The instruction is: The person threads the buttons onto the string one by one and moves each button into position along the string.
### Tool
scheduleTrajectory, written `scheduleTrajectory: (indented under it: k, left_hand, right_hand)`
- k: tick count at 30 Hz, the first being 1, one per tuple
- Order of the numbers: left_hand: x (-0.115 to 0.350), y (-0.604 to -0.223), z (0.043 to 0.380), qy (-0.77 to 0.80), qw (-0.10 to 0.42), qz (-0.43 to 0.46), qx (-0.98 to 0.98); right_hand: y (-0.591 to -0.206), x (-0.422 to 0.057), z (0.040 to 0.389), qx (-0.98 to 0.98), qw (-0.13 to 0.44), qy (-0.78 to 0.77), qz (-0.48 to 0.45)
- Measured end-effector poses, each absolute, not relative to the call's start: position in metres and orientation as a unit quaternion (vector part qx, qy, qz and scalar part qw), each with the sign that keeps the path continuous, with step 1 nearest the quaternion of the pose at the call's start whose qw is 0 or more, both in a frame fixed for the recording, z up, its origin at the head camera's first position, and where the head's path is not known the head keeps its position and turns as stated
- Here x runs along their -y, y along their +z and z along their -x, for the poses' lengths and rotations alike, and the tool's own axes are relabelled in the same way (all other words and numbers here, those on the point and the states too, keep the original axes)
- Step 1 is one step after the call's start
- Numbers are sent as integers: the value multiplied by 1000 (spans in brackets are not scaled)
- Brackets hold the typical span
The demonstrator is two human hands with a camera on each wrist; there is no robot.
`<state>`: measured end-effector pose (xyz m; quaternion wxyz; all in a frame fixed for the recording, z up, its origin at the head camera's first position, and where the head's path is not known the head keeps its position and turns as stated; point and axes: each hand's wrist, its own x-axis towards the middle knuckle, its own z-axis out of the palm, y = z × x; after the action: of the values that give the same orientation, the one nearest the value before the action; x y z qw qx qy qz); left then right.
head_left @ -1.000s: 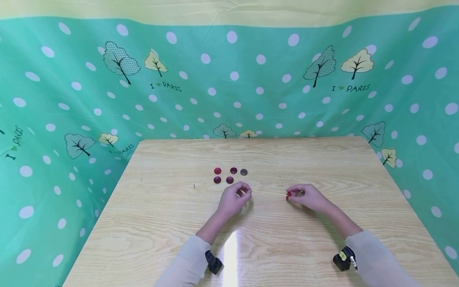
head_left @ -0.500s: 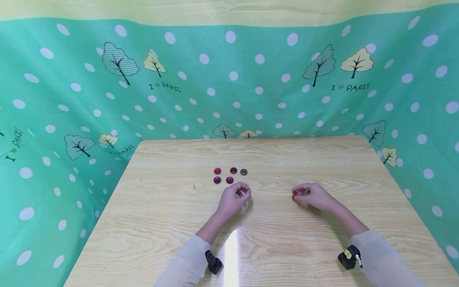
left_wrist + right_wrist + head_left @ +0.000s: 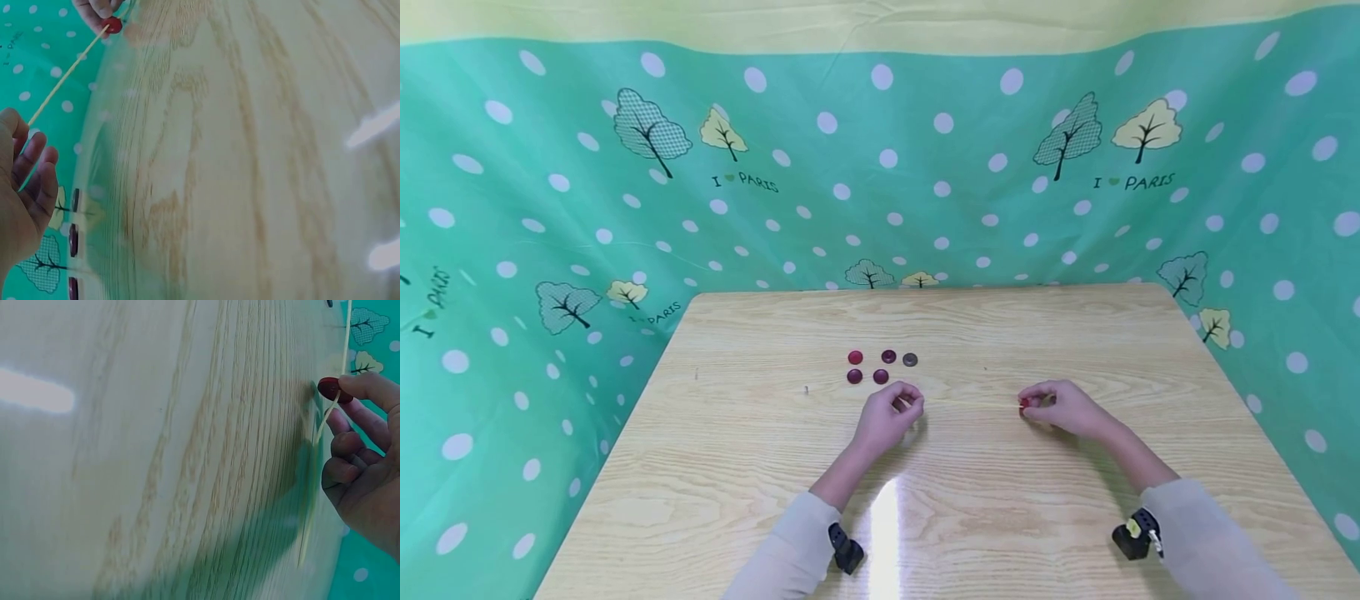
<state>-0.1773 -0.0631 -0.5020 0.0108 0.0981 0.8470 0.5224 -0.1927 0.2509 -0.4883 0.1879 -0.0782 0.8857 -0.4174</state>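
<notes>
My left hand (image 3: pixel 883 417) pinches a thin pale-yellow string (image 3: pixel 65 76) between thumb and finger; the pinch itself is partly hidden. To the right, my right hand (image 3: pixel 1063 410) holds a small round red button (image 3: pixel 331 389) between thumb and fingers, just above the table. The string runs straight between both hands, meets the red button, and a loose tail of it hangs past the right hand in the right wrist view. Beyond the left hand lie a bright red button (image 3: pixel 855 357), several dark purple buttons (image 3: pixel 881 377) and a grey button (image 3: pixel 910 360), flat in two rows.
The pale wooden table (image 3: pixel 970 517) reaches back to a green polka-dot curtain (image 3: pixel 917 142) behind and at both sides. A streak of light reflects near the front. Black wrist cameras (image 3: pixel 846 550) sit on both sleeves.
My right hand has moved to the right with the red button, farther from the left hand, lengthening the stretch of string between them. My left hand stays nearly still.
</notes>
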Motion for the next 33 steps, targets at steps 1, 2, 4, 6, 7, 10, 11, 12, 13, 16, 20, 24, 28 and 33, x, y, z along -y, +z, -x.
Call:
scheduleTrajectory:
  k: [1, 2, 4, 6, 7, 10, 11, 12, 13, 16, 20, 24, 28, 33]
  left_hand:
    - [63, -502, 177, 523, 12, -98, -847]
    - [63, -503, 177, 525, 13, -97, -846]
    - [64, -503, 177, 526, 15, -96, -845]
    - [64, -504, 177, 527, 15, -95, -844]
    - [64, -504, 177, 527, 15, -96, -844]
    - [65, -505, 177, 528, 14, -94, -844]
    - [65, -505, 177, 528, 14, -94, -844]
    - [65, -505, 176, 529, 14, -94, -843]
    - [65, -505, 176, 528, 12, -95, -844]
    - [65, -506, 176, 528, 10, -95, -844]
    - [65, -506, 176, 526, 6, -96, -845]
    - [65, -505, 175, 530, 9, -99, -842]
    - [64, -504, 175, 532, 15, -102, -841]
    - [62, -505, 175, 528, 20, -102, -843]
  right_hand:
    - [-489, -252, 193, -886, 187, -417, 81]
    - [-489, -252, 193, -886, 186, -416, 84]
    - [-490, -253, 193, -887, 186, -414, 83]
    - [-491, -254, 194, -888, 185, -412, 86]
    - [-491, -254, 194, -888, 185, -412, 88]
    - [-490, -255, 194, -887, 187, -413, 87]
    - [-490, -255, 194, -887, 187, -413, 88]
    - [-490, -255, 194, -887, 187, -413, 87]
    - [-490, -255, 193, -887, 187, -414, 86]
    - [-489, -256, 193, -887, 186, -414, 84]
    - [-490, -259, 193, -888, 182, -414, 84]
    - [-490, -261, 194, -889, 177, -413, 89]
    - [-491, -263, 194, -888, 178, -415, 91]
    - [-490, -265, 194, -887, 180, -415, 91]
